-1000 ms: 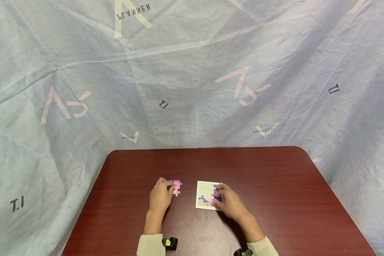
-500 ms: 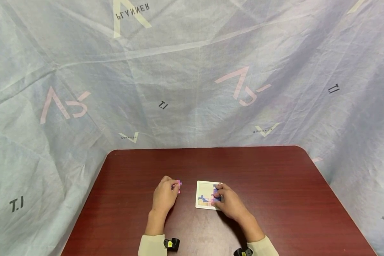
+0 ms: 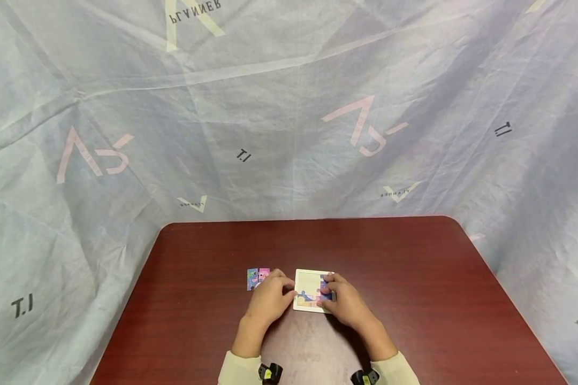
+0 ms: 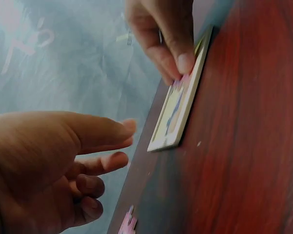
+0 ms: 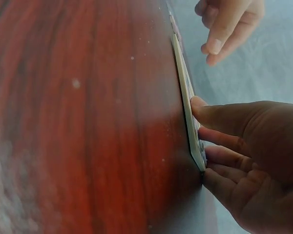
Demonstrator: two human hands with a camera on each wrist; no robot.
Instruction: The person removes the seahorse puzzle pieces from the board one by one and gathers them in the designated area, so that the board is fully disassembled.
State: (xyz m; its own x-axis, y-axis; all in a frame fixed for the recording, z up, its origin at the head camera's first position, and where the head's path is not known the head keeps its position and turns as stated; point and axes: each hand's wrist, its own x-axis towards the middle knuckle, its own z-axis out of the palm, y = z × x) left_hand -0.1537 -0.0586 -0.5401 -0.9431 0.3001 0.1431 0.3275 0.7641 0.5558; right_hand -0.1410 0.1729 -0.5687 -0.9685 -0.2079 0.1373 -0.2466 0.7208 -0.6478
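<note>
A square, white-framed jigsaw puzzle tray (image 3: 295,299) lies on the table, with blue and pinkish pieces along its right and near sides. My right hand (image 3: 349,305) grips the tray's right side, thumb and fingertips on its top and edge, hiding part of it. Just beside the tray's left edge is my left hand (image 3: 270,299); no piece shows between its thumb and index finger in any view. In the left wrist view the left hand (image 4: 44,165) is apart from the tray (image 4: 166,144). Left of it lie a blue-green jigsaw piece (image 3: 252,278) and a pink one (image 3: 263,274), the latter partly covered.
The dark red wooden table (image 3: 390,251) has rounded far corners. A pale grey printed cloth (image 3: 289,133) hangs behind it and along both sides. Black wrist cameras (image 3: 271,373) sit at both sleeves.
My left hand has moved right, from over the loose jigsaw pieces to the tray's left edge, uncovering the blue-green piece. My right hand has stayed on the tray. The head view has tilted slightly.
</note>
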